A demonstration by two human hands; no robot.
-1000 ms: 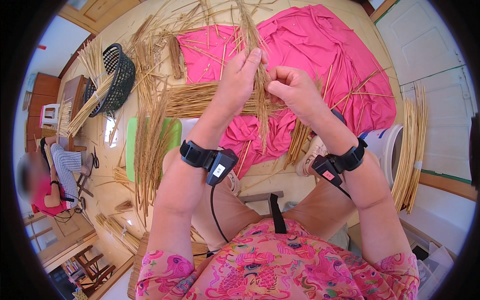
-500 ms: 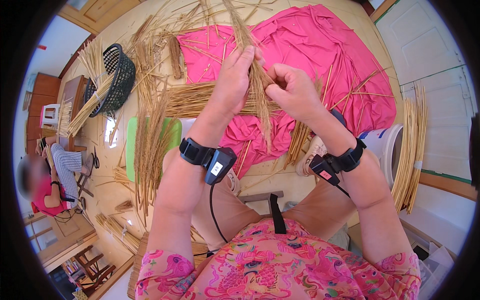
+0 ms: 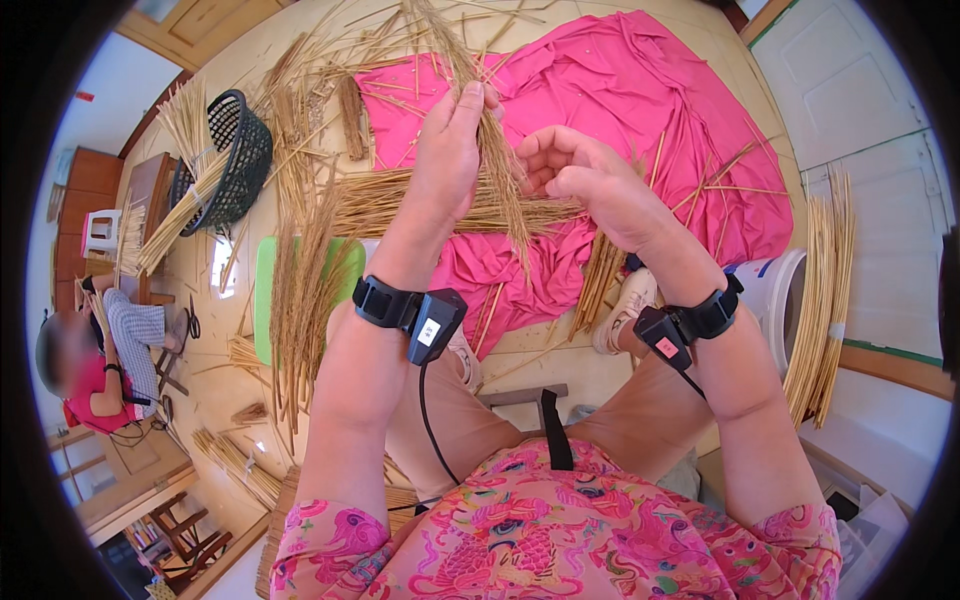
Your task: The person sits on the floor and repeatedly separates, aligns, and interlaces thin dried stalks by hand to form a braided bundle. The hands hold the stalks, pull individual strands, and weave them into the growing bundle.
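My left hand (image 3: 447, 150) is closed round a bunch of dried grass stalks (image 3: 506, 190), held slanting over the pink cloth (image 3: 610, 90). Its feathery heads hang down toward me, while the stalks run up past the far edge. Just to the right of the heads is my right hand (image 3: 585, 180), its fingers loosely curled and parted from the thumb, with nothing seen in them. Below both hands, a thick layer of straw-coloured stalks (image 3: 375, 205) lies across the cloth. More feathery grass (image 3: 300, 310) rests over a bright green flat-topped piece (image 3: 263, 290) at my left.
A dark green mesh basket (image 3: 255, 150) with tied stalks stands far left. At the right are a white bucket (image 3: 768, 290) and an upright tied stalk bundle (image 3: 815, 320). Loose stalks litter the floor. Another person (image 3: 110, 350) sits at the left, holding stalks.
My right hand has loosened from a pinch at the grass heads and moved slightly right, away from them. My left hand has shifted a little left with the bunch.
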